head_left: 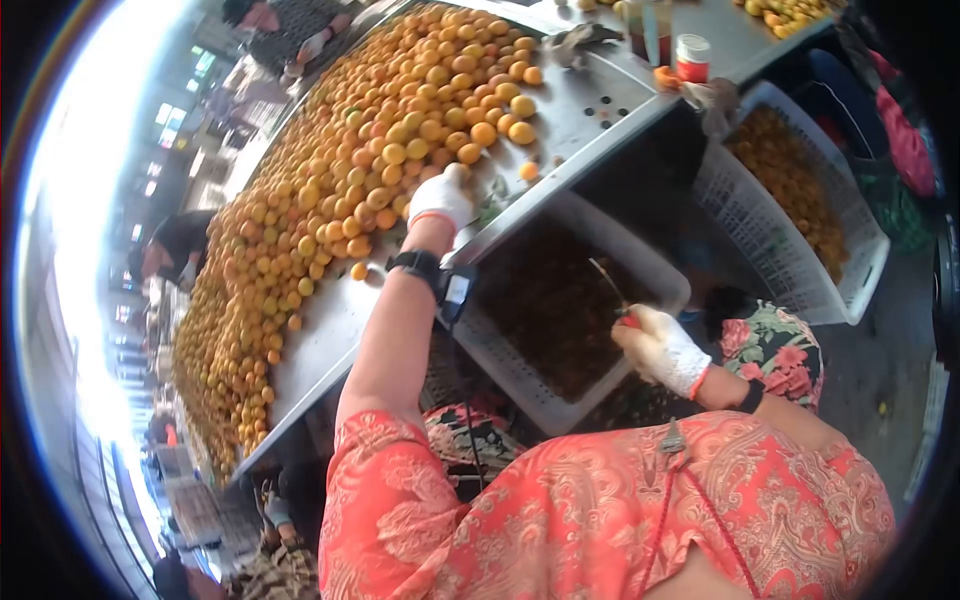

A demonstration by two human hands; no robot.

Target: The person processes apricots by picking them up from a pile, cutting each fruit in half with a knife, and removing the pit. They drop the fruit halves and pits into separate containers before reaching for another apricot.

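My left hand [440, 203], in a white glove with an orange cuff, is at the near edge of a big heap of apricots [390, 140] on the metal table [315, 355]. Its fingertips are turned away and partly hidden, so what they hold, if anything, does not show. Some green leaves [490, 202] lie just to its right. My right hand [662, 352], gloved too, is closed round the red handle of a thin metal tool [608, 283], perhaps a small knife. The tool points up over a plastic crate [570, 412] with dark, shadowed contents.
To the right, a white slatted crate [765, 240] holds orange fruit pieces. A jar with a red label [692, 60] and a grey cloth [580, 42] sit on the table. Other people work along the far side, one in dark patterned clothing [285, 35].
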